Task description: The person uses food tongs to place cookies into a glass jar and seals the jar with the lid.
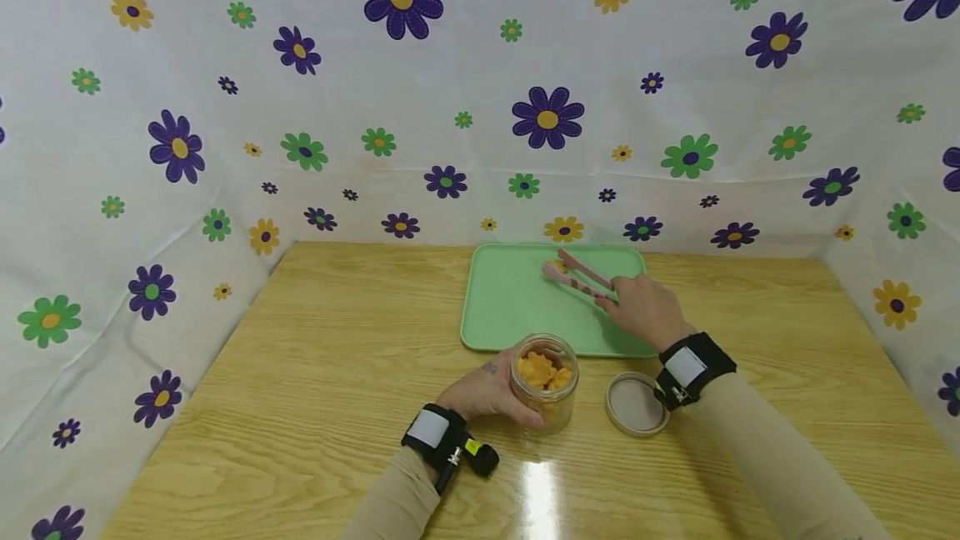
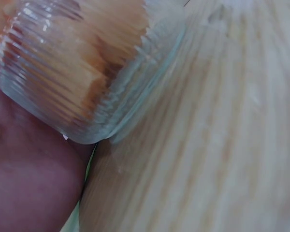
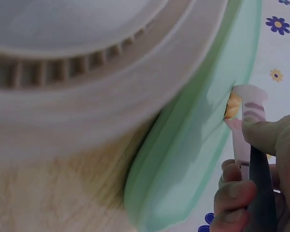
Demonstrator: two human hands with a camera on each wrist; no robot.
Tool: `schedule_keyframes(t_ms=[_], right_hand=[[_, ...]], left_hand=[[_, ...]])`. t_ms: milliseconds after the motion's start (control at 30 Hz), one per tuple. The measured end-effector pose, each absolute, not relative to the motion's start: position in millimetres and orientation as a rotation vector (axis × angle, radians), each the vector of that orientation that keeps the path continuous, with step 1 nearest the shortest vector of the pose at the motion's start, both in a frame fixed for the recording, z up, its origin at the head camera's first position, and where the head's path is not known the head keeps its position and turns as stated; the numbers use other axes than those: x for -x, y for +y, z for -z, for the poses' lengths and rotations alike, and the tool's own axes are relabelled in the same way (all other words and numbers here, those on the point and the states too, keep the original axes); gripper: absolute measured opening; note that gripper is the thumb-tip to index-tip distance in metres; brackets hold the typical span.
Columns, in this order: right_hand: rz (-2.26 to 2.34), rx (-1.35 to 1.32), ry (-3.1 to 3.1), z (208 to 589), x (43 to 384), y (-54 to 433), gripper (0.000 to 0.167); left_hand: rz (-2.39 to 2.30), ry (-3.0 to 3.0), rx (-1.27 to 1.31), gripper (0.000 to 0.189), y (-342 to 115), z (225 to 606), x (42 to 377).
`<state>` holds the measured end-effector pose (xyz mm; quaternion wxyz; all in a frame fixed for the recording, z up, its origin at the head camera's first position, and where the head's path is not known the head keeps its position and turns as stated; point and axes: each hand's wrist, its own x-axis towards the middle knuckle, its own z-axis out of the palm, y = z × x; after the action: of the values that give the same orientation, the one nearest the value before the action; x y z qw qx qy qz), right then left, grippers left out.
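Observation:
My left hand (image 1: 487, 390) grips a ribbed clear glass jar (image 1: 553, 415) with its thumb and fingers curled around the side. Inside the open jar are several orange-yellow pieces (image 1: 542, 371). In my right hand (image 1: 648, 311) is a pair of pink tongs (image 1: 585, 275), their tips over the back of the green tray (image 1: 502, 307). An orange-yellow piece (image 3: 233, 104) sits between the tong tips in the right wrist view; whether they squeeze it I cannot tell. The left wrist view shows the jar (image 2: 63, 72) close up against the palm.
A round jar lid (image 1: 636, 404) lies on the wooden table (image 1: 360, 340), right of the jar and just below my right wrist. The tray has a low raised rim. A flower-patterned white cloth (image 1: 450, 90) hangs behind the table and along both sides.

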<state>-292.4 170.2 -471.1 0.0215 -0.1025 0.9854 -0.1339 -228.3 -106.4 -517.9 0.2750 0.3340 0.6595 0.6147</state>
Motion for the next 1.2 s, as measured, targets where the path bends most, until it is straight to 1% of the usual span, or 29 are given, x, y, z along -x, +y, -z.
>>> schedule_keyframes(t_ms=[333, 800, 900, 1100, 1200], right_hand=[[0.396, 0.429, 3.138, 471.6, 285.4, 173.0, 0.032], [0.42, 0.455, 3.133, 462.8, 277.1, 179.2, 0.028], [0.41, 0.451, 3.115, 461.7, 276.0, 179.6, 0.03], [0.405, 0.435, 3.062, 462.1, 279.2, 175.6, 0.042], [0.412, 0.445, 3.056, 462.0, 282.3, 171.9, 0.044]], left_hand=[[-1.665, 1.738, -0.907, 0.095, -106.9, 519.4, 229.0], [-1.656, 1.746, -0.869, 0.095, -106.8, 517.7, 230.0], [-1.659, 1.748, -0.875, 0.096, -107.2, 517.5, 230.2], [-1.666, 1.746, -0.885, 0.096, -107.8, 517.1, 229.5], [-1.666, 1.749, -0.888, 0.096, -106.8, 516.3, 228.2]])
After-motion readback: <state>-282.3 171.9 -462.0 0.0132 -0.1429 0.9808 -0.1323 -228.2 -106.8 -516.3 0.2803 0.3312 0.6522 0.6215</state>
